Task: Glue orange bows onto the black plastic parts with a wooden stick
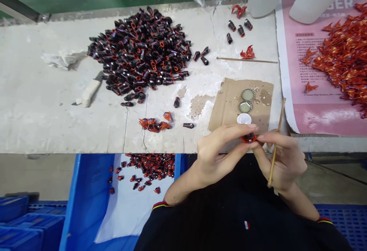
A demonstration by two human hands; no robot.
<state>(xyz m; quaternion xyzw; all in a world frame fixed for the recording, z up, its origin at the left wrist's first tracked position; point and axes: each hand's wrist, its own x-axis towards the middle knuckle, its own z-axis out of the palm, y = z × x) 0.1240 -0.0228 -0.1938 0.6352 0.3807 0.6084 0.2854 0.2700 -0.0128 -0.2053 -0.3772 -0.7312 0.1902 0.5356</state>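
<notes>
Near the table's front edge, my left hand (218,151) pinches a small red and black plastic figure part (249,138) between thumb and fingertips. The thumb and forefinger of my right hand (286,161) meet the right side of that same part. A thin wooden stick (281,123) is also held in my right hand, slanting up past the knuckles. Just beyond the fingers is a piece of brown cardboard (220,107) bearing a white cap (244,119) and two bottle caps (246,107) with pale contents. My fingers partly hide the figure part.
A heap of black parts (143,48) covers the table's middle left. Orange-red pieces (344,52) are piled on a pink sheet (312,117) at right. Another stick (246,60) lies farther back. Below the edge, a blue bin (86,205) holds assembled pieces (151,165).
</notes>
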